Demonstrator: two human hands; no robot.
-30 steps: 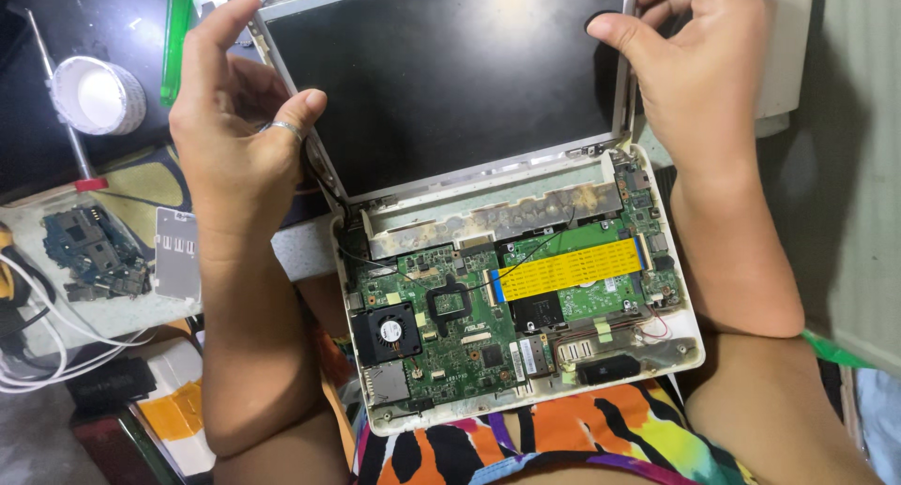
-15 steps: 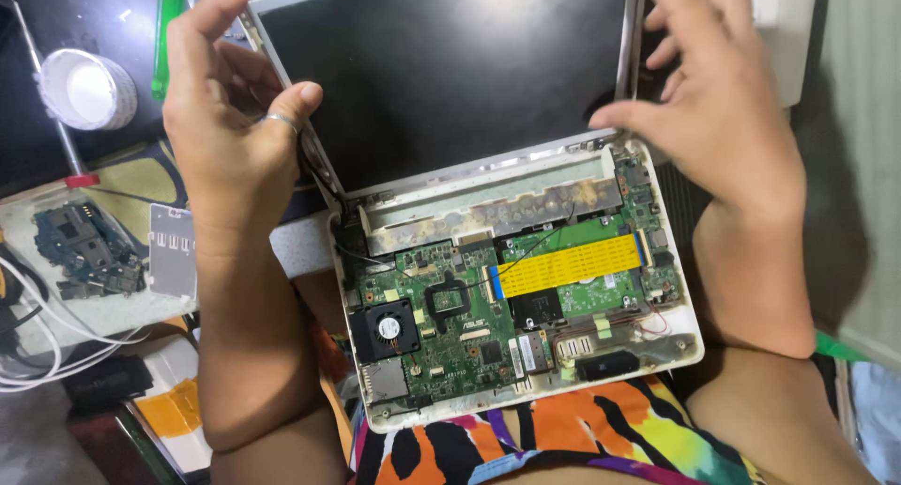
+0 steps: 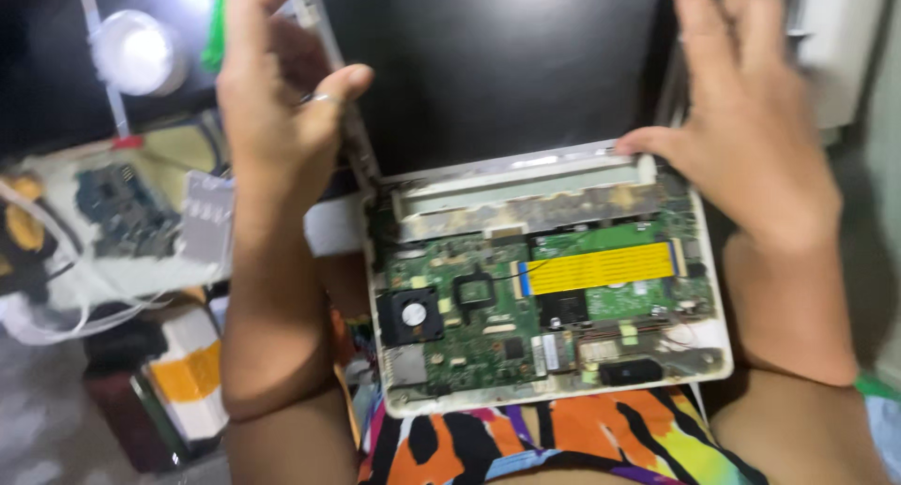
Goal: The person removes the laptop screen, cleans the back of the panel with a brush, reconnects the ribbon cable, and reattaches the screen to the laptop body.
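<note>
White laptop base (image 3: 549,391) rests on the lap, board (image 3: 488,325) exposed. Left hand (image 3: 282,119) grips the screen's (image 3: 497,67) left edge; right hand (image 3: 741,138) spread wide, thumb at the hinge. Risk: a one-sided hold could twist the screen and strain the yellow ribbon (image 3: 596,267).

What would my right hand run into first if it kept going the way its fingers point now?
Probably the dark screen panel. The right hand sits at the panel's right edge, fingers pointing up along it and thumb at the lower bezel. Motion blur leaves the depth unclear.
</note>
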